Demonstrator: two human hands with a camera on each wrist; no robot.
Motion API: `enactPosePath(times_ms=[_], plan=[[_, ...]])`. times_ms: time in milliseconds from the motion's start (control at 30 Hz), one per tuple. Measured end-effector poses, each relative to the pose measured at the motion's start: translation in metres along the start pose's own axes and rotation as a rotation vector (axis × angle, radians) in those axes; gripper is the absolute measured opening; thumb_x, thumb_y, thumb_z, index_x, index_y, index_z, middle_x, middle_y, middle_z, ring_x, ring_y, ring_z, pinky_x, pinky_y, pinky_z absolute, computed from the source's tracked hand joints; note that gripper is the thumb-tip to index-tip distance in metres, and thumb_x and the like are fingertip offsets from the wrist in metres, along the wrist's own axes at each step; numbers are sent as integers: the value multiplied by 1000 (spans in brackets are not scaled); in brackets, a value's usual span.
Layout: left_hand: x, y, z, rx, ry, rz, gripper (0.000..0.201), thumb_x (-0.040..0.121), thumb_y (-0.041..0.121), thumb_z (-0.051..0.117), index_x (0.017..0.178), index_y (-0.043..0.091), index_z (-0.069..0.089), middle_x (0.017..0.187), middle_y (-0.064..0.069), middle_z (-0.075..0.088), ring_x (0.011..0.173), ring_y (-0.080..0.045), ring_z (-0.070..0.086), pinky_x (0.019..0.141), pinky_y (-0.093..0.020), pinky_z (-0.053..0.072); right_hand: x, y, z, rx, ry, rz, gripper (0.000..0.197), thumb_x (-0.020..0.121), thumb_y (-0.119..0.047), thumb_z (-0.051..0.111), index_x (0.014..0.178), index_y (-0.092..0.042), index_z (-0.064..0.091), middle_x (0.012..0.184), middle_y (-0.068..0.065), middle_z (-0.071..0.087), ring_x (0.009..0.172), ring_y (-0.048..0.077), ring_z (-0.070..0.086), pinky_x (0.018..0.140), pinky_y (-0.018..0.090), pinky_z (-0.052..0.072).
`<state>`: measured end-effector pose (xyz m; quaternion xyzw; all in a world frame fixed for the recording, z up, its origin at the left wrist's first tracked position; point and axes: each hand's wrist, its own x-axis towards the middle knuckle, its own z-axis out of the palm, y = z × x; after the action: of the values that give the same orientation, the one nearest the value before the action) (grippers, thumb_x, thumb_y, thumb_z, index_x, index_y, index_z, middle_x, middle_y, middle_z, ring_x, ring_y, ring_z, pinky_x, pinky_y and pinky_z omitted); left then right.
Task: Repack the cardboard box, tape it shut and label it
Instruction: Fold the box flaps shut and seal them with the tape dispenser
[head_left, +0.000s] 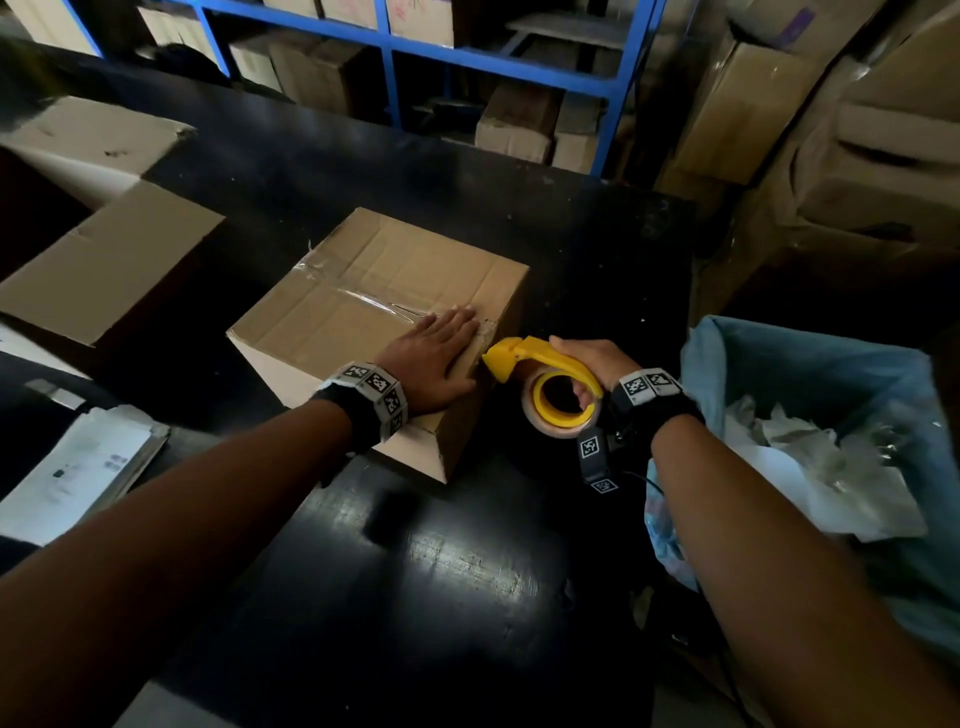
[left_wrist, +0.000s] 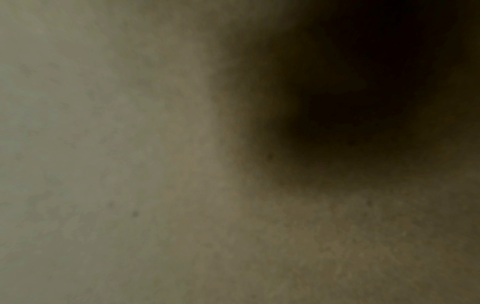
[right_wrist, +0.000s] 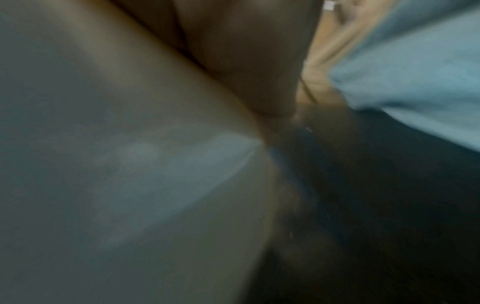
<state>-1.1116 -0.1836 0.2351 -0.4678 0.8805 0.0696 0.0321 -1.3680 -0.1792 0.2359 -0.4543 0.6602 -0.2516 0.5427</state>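
Observation:
A closed cardboard box (head_left: 363, 312) stands on the black table (head_left: 426, 571), with a strip of clear tape (head_left: 358, 297) along its top seam. My left hand (head_left: 434, 353) lies flat on the box's near right corner, fingers straight, pressing the tape end. My right hand (head_left: 587, 364) grips a yellow tape dispenser (head_left: 540, 364) with its roll (head_left: 558, 410), the nose held against the box's right edge just below the top. The left wrist view shows only blurred cardboard (left_wrist: 130, 164). The right wrist view is blurred; my hand cannot be made out there.
A second closed box (head_left: 104, 270) sits at the left, another (head_left: 88, 135) behind it. Flat papers (head_left: 78, 467) lie at the near left. A blue-lined bin (head_left: 831, 415) of crumpled paper stands at the right. Blue shelving (head_left: 467, 57) with boxes is behind.

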Motion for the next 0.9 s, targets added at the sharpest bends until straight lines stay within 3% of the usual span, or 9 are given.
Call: enactPosePath(times_ms=[200,267,367,467,567,667,767,833,900], plan=[[-1,-1,1,3,5,-1,97,71,69,16,150,15,1,159,-4,-4,146,-18,-2,116,-32,-4,-7,25,12,-86,15,40,36,85,-46,64,70,-13,68,45,11,57,33,21,51,40,24,44],[-1,-1,0,7,8,1,96,71,69,15,150,15,1,159,-5,-3,146,-18,-2,116,-32,-4,-8,33,14,-58,85,17,28,86,-41,63,73,-17,69,54,9,64,45,23,59,48,27,48],[-1,-1,1,17,19,10,95,72,68,14,150,15,1,159,-6,-2,146,-18,-1,116,-33,-4,-9,39,16,-245,158,-45,18,88,-26,56,94,-19,72,98,9,69,86,24,61,73,28,44],[-1,-1,0,16,36,31,91,75,65,19,150,16,4,159,-7,0,146,-20,0,117,-35,-1,-18,47,22,-429,175,-13,36,85,-25,50,119,-26,63,109,11,66,99,32,62,83,36,52],[-3,1,1,16,38,26,86,80,59,28,151,16,5,159,-8,1,146,-20,1,117,-35,-1,-27,56,30,-671,151,9,56,84,-30,45,139,-35,40,112,17,61,95,38,63,77,41,56],[-4,2,2,13,45,24,87,78,62,21,150,16,6,159,-8,2,146,-20,0,118,-36,0,-34,64,43,-887,182,-16,65,87,-23,45,148,-29,21,104,18,62,88,34,61,64,33,45],[-4,1,2,19,52,27,88,77,64,16,150,15,6,159,-8,2,146,-20,0,119,-37,1,-34,76,57,-1023,197,-4,79,89,-28,55,152,-24,7,95,14,62,78,29,58,61,31,40],[-5,0,1,-19,42,37,86,80,63,19,150,15,6,159,-7,1,146,-19,-1,118,-37,0,-35,81,67,-1047,193,53,86,88,-33,61,151,-22,5,99,15,64,83,30,61,63,31,40],[-6,-3,-3,-136,38,50,86,79,64,15,150,15,12,159,-6,5,146,-18,1,118,-35,0,-38,74,74,-1032,236,85,73,89,-40,58,147,-20,18,102,16,65,92,33,64,65,33,43]])
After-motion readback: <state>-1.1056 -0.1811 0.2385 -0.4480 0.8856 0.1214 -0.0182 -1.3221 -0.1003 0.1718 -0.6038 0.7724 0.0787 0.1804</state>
